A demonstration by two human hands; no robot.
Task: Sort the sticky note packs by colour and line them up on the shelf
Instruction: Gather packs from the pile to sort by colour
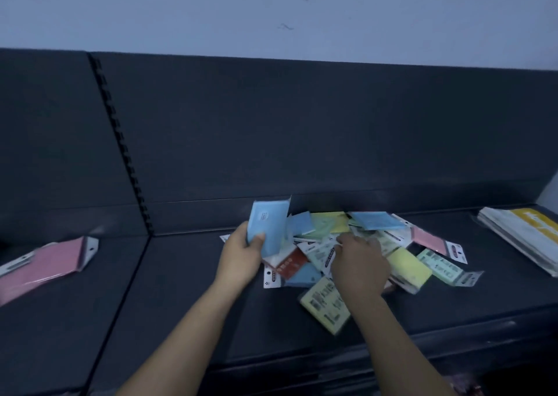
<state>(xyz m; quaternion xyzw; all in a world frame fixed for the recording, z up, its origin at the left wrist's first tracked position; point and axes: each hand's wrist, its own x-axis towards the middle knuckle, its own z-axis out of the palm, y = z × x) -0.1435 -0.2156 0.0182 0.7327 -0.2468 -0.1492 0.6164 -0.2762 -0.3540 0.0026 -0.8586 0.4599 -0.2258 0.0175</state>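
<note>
We see a blue sticky note pack (267, 229) raised upright over the left edge of the pile, held in the left hand (241, 256), with the thumb across its front and the fingers curled behind it. The right hand (357, 262) is palm down on the middle of the pile of sticky note packs (320, 253), fingers bent into the packs. The blur keeps us from telling whether it grips any of them.

The pile lies on the dark shelf (181, 290), close to the back panel (302, 123). In it we make out:
- another blue pack (373, 220) at the far side, with a pale green and a yellow one beside it
- a yellow pack (410, 264) just right of the right hand
- a green pack (444, 267) and a pink pack (428, 240) at the right edge
- a yellow pack with its printed label up (327, 303) nearest us
- a red-printed card (290, 264) below the left hand

Well apart, on the next shelf section to the left, pink packs (45, 262) lie together. Between the two sections a slotted upright strip (120, 142) runs up the back panel. At the far right of the shelf sits a stack of white and yellow packets (522, 235). Above the back panel we see a pale wall (271, 9).
</note>
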